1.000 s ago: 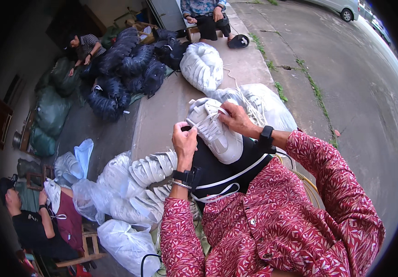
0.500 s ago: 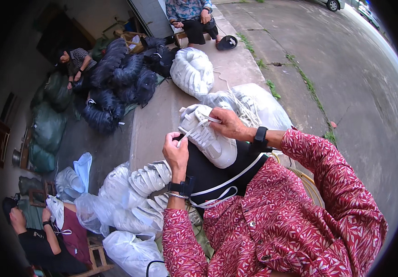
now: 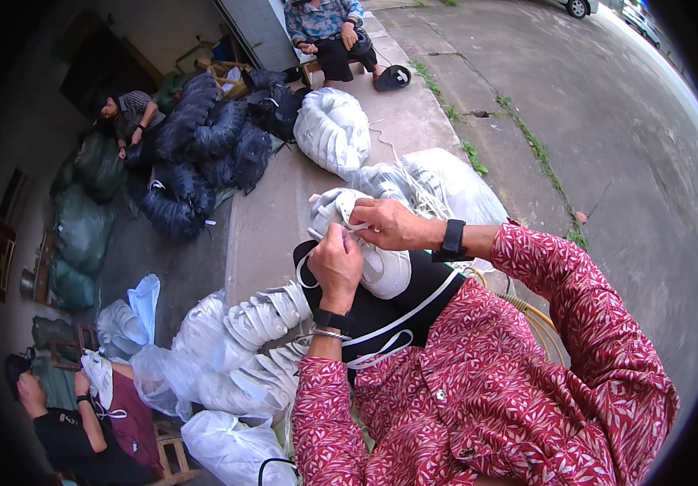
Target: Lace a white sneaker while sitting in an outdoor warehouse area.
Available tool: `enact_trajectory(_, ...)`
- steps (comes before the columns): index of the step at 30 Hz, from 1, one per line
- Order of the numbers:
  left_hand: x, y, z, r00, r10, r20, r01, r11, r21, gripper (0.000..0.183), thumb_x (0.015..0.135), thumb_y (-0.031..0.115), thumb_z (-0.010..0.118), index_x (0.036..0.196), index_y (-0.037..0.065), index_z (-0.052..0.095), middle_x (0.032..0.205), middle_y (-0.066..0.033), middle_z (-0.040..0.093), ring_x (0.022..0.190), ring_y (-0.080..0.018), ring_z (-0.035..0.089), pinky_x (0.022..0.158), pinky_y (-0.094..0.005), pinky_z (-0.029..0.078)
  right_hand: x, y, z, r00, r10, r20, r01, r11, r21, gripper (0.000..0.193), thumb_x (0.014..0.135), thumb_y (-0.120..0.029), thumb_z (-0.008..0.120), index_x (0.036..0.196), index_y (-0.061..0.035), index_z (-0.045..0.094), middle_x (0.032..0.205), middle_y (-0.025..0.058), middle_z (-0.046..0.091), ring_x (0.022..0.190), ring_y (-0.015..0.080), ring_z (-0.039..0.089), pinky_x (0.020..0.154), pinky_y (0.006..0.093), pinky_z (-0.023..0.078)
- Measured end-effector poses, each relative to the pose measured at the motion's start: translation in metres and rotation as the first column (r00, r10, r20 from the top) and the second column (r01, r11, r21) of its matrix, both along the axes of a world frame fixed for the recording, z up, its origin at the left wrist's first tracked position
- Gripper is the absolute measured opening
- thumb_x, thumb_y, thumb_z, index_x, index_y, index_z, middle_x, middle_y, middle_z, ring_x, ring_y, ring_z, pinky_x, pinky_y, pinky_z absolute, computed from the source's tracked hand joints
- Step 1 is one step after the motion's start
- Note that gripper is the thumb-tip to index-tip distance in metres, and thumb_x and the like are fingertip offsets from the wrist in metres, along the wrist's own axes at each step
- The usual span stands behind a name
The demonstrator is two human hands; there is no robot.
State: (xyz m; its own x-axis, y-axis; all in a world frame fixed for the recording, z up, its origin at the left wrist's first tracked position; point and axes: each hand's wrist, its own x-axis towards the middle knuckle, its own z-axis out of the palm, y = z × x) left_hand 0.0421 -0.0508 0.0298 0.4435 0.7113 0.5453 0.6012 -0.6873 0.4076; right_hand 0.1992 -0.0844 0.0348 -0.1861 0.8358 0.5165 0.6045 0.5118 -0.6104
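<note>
A white sneaker (image 3: 387,274) lies across my dark-clad lap, one end toward my body. My left hand (image 3: 338,263) is closed in a pinch on a white shoelace (image 3: 303,275), part of which loops out beside the wrist. My right hand (image 3: 389,223) comes over the shoe from the right, its fingers bent and pinched at the lacing beside the left fingertips. The two hands nearly touch and cover most of the eyelets. A further length of white lace (image 3: 381,350) trails over my lap.
White shoe parts (image 3: 264,316) lie stacked at my left, near a clear plastic bag (image 3: 235,441). Ahead are a white bundle (image 3: 332,130), loose laces (image 3: 423,194) and black bundles (image 3: 191,146). Co-workers sit at the left and far side. Yellow hose (image 3: 539,324) runs by my right side.
My left hand has moved right and up to the shoe, meeting the right hand. My right hand has shifted slightly left. The lace stretched between them is now bunched at the fingers.
</note>
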Motion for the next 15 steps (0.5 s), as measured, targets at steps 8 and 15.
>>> enact_trajectory(8, 0.000, 0.000, -0.009, 0.992, 0.034, 0.118, -0.033, 0.999, -0.008, 0.014, 0.074, 0.007, 0.061, 0.087, 0.004, 0.056, 0.067, -0.0164, 0.060, 0.063, -0.0344, 0.060, 0.056, -0.0432, 0.045, 0.004, 0.010, -0.008, 0.984, -0.154, 0.086, 0.147, 0.986, 0.084, 0.015, 0.074, -0.007, 0.056, 0.085, -0.0006, 0.047, 0.079, 0.0169, 0.055, 0.073, 0.0367, 0.056, 0.063, 0.0433, 0.044)
enact_trajectory(15, -0.037, 0.026, -0.018, 0.927, 0.280, 0.249, -0.035, 0.727, -0.686, 0.036, 0.080, 0.014, 0.059, 0.109, -0.002, 0.048, 0.060, -0.0081, 0.057, 0.042, -0.0170, 0.052, 0.036, -0.0304, 0.040, -0.001, 0.001, -0.027, 0.923, -0.267, -0.277, 0.231, 0.961, -0.155, 0.017, 0.081, -0.011, 0.053, 0.092, -0.0003, 0.045, 0.076, 0.0213, 0.057, 0.075, 0.0392, 0.056, 0.065, 0.0437, 0.044)
